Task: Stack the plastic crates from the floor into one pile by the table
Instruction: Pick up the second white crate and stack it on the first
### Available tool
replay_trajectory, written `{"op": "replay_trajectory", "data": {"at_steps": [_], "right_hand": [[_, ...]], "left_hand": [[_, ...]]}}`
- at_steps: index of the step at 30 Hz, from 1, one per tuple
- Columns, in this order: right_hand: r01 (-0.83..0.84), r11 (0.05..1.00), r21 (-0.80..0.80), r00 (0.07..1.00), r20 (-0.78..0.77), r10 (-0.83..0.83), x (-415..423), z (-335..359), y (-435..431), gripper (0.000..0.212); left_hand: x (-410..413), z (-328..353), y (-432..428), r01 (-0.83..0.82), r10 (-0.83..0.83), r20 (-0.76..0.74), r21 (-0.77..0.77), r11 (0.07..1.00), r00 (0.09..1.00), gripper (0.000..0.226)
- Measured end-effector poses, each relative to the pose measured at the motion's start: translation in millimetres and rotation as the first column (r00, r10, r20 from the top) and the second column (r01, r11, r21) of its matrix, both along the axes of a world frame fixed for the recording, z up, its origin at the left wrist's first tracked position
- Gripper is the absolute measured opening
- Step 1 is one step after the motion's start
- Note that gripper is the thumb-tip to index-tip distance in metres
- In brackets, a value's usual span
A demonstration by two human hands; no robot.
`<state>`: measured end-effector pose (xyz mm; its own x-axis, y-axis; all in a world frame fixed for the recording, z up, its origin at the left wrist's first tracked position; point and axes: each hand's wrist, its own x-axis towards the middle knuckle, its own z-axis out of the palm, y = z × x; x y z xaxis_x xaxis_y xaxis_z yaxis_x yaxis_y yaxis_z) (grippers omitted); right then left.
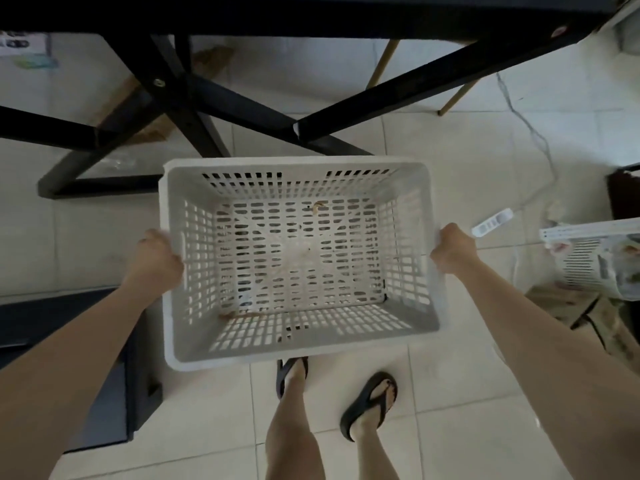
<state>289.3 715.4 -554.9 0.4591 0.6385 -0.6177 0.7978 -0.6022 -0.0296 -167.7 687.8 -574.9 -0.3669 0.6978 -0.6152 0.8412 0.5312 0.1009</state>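
Note:
A white perforated plastic crate [415, 174] is held level above the tiled floor, its open top facing me and its inside bare apart from small bits of debris. My left hand [157, 261] grips its left rim and my right hand [453, 251] grips its right rim. The black table [311, 15] spans the top of the view, with its crossed black legs [180, 109] just beyond the crate's far edge. A second white slatted crate [581, 268] stands at the right edge, partly covered by papers.
A dark box [104, 375] sits on the floor at lower left under my left arm. A white power strip [491, 221] with its cable lies right of the crate. Brown bags [581, 317] lie at lower right. My sandalled feet [370, 403] stand on the tiles below the crate.

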Motion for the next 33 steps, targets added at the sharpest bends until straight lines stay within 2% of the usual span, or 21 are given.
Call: {"op": "replay_trajectory", "data": {"at_steps": [5,12,16,21,25,30,33], "right_hand": [[-0.021,0.998,0.058,0.999,-0.027,0.023,0,-3,-6,0.021],[-0.028,0.997,0.068,0.999,-0.019,0.03,3,-4,-9,0.022],[-0.037,0.997,0.06,0.999,-0.008,0.038,5,-4,-11,0.024],[-0.07,0.994,0.084,0.997,0.029,0.068,3,-1,-15,0.034],[-0.141,0.99,0.016,0.99,0.02,0.141,-5,13,-20,0.034],[-0.34,0.94,-0.021,0.94,0.02,0.34,-39,56,-27,0.05],[-0.442,0.897,0.024,0.896,-0.042,0.443,-72,89,-31,0.053]], "left_hand": [[4,2,-2,-0.018,0.018,-0.006,-0.029,0.999,1.0,0.034],[14,11,-5,0.023,-0.026,-0.047,-0.045,0.999,0.999,0.041],[17,10,-8,-0.005,0.002,-0.063,-0.041,0.999,0.998,0.041],[14,12,-12,-0.01,0.01,-0.017,-0.033,0.999,1.0,0.038],[14,24,-13,0.024,-0.024,0.001,-0.089,0.996,1.0,0.038],[31,65,-25,0.187,-0.216,-0.094,-0.247,0.951,0.972,0.042],[47,105,-41,0.245,-0.263,-0.067,-0.202,0.948,0.962,0.045]]}}
